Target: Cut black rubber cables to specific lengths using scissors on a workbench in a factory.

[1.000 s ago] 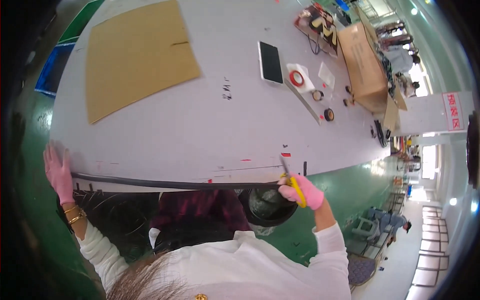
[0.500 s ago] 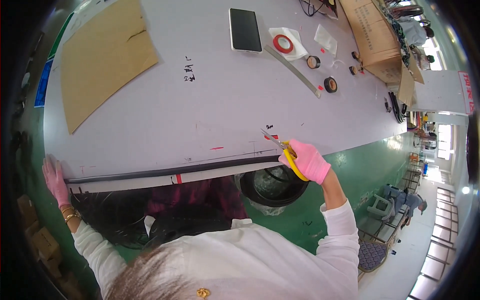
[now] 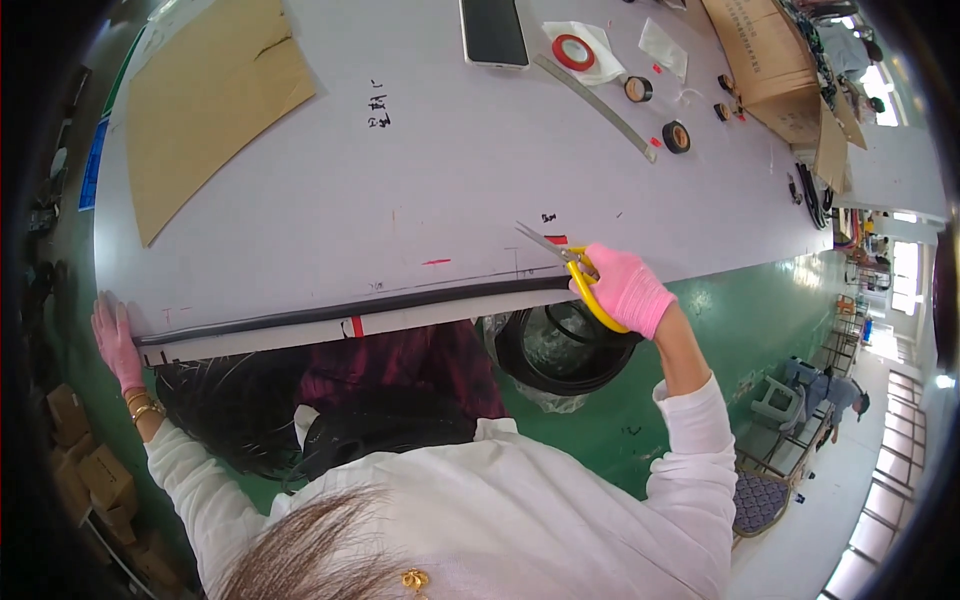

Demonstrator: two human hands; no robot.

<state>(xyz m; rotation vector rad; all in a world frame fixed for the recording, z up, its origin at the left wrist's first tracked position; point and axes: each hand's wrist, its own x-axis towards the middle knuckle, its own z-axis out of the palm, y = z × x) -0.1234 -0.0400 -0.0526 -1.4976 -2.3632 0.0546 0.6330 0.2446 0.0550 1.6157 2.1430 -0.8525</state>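
A long black tube (image 3: pixel 380 302) lies along the table's near edge, beside a pale strip with a red mark. At the tube's left end, my left hand (image 3: pixel 118 343), in a pink glove, rests against the table corner with its fingers stretched out. My right hand (image 3: pixel 632 290), also gloved in pink, is closed around yellow-handled scissors (image 3: pixel 597 302). Their blades point up and left over the table, slightly parted. The tube's right end runs to this hand; whether the fingers also grip it is hidden. Below hangs or stands a black coil (image 3: pixel 510 355) with clear plastic around it.
Brown cardboard (image 3: pixel 215 110) lies on the table's left. Farther off are a phone-like device (image 3: pixel 495 32), a metal ruler (image 3: pixel 600 110), red tape (image 3: pixel 573 52) and black tape rolls (image 3: pixel 676 137). A large carton (image 3: pixel 770 75) stands at the far right. People sit in the background.
The view has shifted, so tabletop things sit higher in the picture. Both hands keep nearly the same places along the tube, and the scissors stay in my right hand.
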